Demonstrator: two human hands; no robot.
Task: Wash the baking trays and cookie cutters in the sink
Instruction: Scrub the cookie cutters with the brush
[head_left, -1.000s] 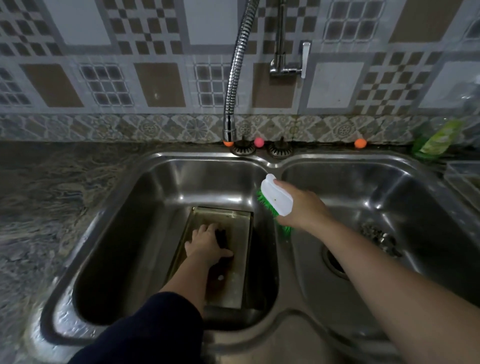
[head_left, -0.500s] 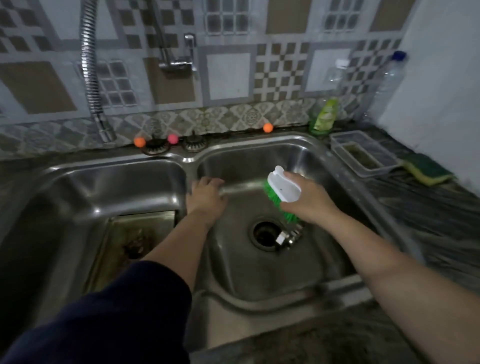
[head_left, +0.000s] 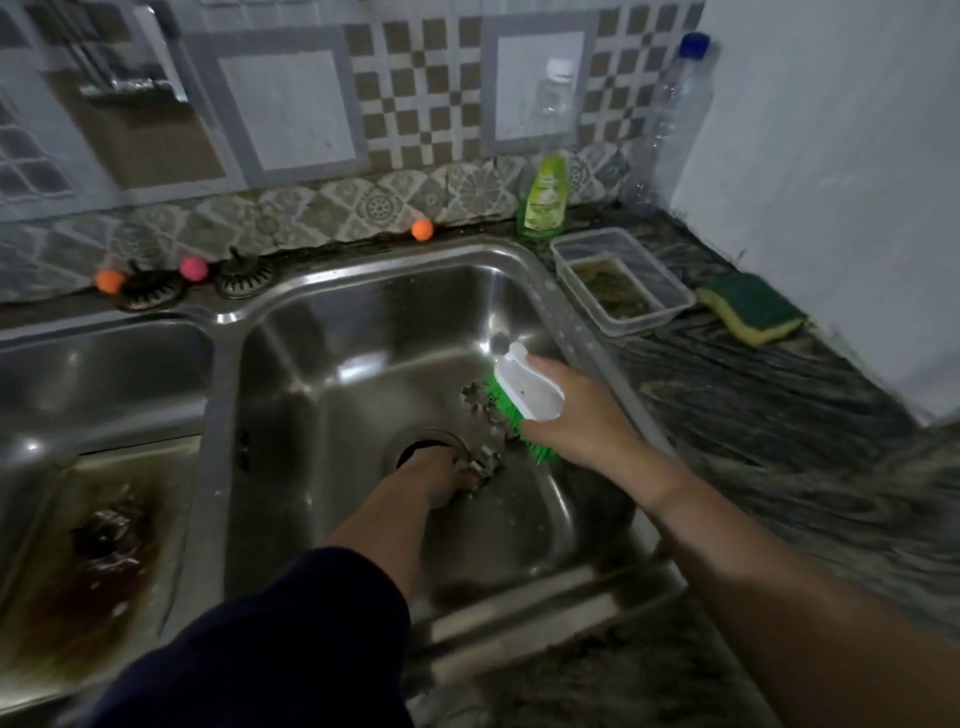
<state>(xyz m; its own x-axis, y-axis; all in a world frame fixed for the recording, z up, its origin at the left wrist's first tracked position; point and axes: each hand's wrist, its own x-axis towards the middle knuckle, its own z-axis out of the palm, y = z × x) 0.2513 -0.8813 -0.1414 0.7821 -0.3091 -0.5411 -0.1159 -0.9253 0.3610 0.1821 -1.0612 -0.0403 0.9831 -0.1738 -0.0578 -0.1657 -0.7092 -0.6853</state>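
Left hand (head_left: 441, 480) down at the right basin's drain (head_left: 423, 452), apparently pinching a small cookie cutter (head_left: 480, 462); grip unclear. Right hand (head_left: 576, 415) clamped round scrub brush (head_left: 524, 397) at 2 o'clock. Baking tray (head_left: 98, 530) soaking at 9 o'clock. Risk: wet cutter slipping into the drain.

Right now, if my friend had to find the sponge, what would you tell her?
Start at the steel sink and go right along the dark counter to the white wall. The sponge lies there, just right of a clear plastic tub. It is the only soft block: dark green on top, yellow underneath.
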